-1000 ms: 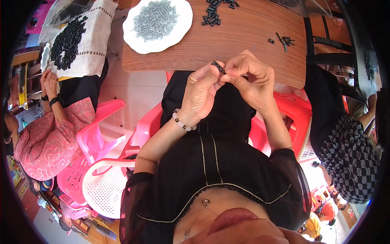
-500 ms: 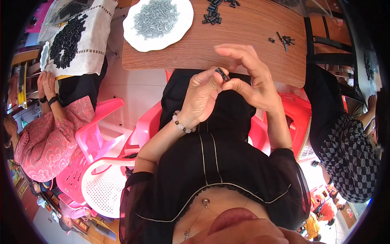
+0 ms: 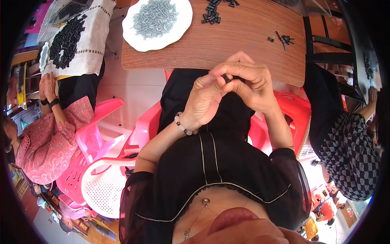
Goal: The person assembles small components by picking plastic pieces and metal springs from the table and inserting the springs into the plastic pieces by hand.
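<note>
My left hand (image 3: 203, 99) and my right hand (image 3: 250, 83) meet above my lap, just before the near edge of the wooden table (image 3: 243, 36). Between their fingertips they pinch one small black part (image 3: 225, 78); most of it is hidden by the fingers. A bead bracelet sits on my left wrist. On the table lie a white plate (image 3: 178, 30) heaped with silver screws, a pile of small black parts (image 3: 211, 14) at the far edge, and a few loose black pieces (image 3: 282, 39) to the right.
A person in pink (image 3: 48, 138) sits at left by a cloth (image 3: 87, 49) covered with black parts. Pink plastic chairs (image 3: 101, 134) and a white one (image 3: 103, 191) stand at left. A person in a chequered sleeve (image 3: 349, 158) is at right.
Both hands have dropped slightly toward my lap and closed tighter together; the right fingers, spread half a second ago, now curl over the small black part.
</note>
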Demonstrator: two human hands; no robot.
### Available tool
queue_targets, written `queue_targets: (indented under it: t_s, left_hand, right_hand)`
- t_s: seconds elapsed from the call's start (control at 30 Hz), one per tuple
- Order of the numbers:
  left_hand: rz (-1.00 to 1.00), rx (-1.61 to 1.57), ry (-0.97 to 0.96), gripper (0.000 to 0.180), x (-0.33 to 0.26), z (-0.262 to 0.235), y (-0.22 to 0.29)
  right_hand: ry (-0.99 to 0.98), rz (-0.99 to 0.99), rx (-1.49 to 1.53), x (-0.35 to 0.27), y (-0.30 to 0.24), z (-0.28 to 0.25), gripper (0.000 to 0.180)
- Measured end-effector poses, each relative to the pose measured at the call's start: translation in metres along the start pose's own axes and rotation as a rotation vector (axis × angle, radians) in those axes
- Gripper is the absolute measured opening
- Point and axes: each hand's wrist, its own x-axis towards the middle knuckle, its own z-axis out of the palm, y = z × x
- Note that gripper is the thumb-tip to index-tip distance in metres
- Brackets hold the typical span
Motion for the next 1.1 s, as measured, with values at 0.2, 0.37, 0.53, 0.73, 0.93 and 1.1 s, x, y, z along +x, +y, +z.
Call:
queue_targets:
  t_s: [0.2,0.37,0.53,0.73,0.93,1.1]
  left_hand:
    - [0.013,0.016,-0.027,0.015,0.004,-0.008,0.002]
    - [-0.016,-0.002,-0.017,0.020,0.008,-0.004,0.008]
    - [0.028,-0.015,-0.008,0.024,0.012,-0.005,0.007]
    - [0.009,0.035,0.007,0.022,0.016,-0.004,0.008]
    - [0.014,0.081,0.076,0.033,0.025,0.000,0.012]
    - [0.129,0.189,0.103,0.028,0.040,-0.020,0.019]
  right_hand:
    - [0.006,0.011,0.038,0.002,0.001,0.001,0.034]
    - [-0.002,0.004,0.034,0.005,0.006,-0.004,0.042]
    - [0.202,-0.032,-0.088,0.005,0.006,-0.008,0.043]
    - [0.193,-0.117,-0.267,0.010,0.003,-0.010,0.027]
    - [0.217,-0.140,-0.323,0.019,0.010,-0.017,0.022]
    - [0.442,-0.199,-0.442,0.059,0.015,-0.064,0.017]
